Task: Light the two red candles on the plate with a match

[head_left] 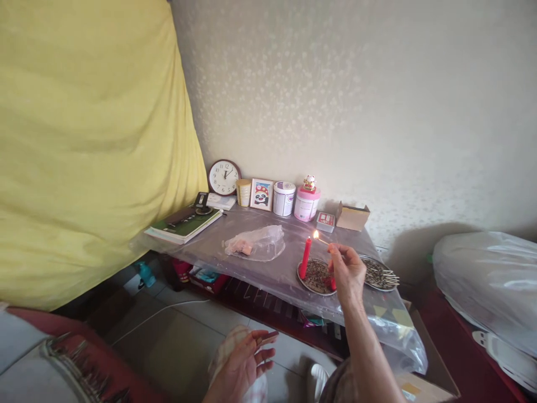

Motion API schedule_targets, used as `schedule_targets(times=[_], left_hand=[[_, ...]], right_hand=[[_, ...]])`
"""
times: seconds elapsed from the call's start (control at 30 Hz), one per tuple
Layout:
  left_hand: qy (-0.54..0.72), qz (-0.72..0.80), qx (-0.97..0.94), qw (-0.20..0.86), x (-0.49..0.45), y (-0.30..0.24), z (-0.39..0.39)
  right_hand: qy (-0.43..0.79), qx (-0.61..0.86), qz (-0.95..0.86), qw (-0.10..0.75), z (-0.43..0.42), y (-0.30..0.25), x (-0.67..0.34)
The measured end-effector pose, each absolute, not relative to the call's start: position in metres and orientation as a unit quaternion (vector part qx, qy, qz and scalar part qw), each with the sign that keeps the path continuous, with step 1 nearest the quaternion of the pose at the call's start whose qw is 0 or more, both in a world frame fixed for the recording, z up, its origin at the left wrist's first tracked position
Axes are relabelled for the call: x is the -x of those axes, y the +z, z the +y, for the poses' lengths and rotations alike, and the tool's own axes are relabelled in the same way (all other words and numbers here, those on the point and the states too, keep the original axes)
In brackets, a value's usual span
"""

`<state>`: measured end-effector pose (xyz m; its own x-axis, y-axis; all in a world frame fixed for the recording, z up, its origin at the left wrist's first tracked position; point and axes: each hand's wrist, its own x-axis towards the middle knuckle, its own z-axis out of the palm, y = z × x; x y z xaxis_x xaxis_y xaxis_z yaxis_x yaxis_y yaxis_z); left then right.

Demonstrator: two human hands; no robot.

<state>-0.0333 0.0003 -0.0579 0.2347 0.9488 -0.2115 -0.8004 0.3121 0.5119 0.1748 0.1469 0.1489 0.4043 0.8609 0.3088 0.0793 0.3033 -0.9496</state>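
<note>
My right hand [346, 271] pinches a thin burning stick [321, 239], its flame right by the tip of a red candle [305, 257]. The candle stands upright in a round metal plate [315, 276] of dark grains on the plastic-covered table [268, 266]. A second red candle sits low on that plate, partly hidden behind my hand. My left hand [245, 364] hovers low near my lap, fingers spread, holding nothing.
Another metal plate [377, 274] with sticks lies right of my hand. A clear plastic bag [257, 244], books [183, 224], a clock [224, 177], a framed picture [262, 194], tins [284, 198], a cat figurine [309, 182] and a cardboard box [353, 216] share the table. Yellow cloth [84, 140] hangs left.
</note>
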Motion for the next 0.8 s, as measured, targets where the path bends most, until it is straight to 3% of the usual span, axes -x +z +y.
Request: schedule_targets(times=[0.8], left_hand=[[0.578,0.253,-0.18,0.755,0.033,-0.05,-0.001]], right_hand=[[0.266,0.514,-0.424,0.697,0.115,0.122,-0.233]])
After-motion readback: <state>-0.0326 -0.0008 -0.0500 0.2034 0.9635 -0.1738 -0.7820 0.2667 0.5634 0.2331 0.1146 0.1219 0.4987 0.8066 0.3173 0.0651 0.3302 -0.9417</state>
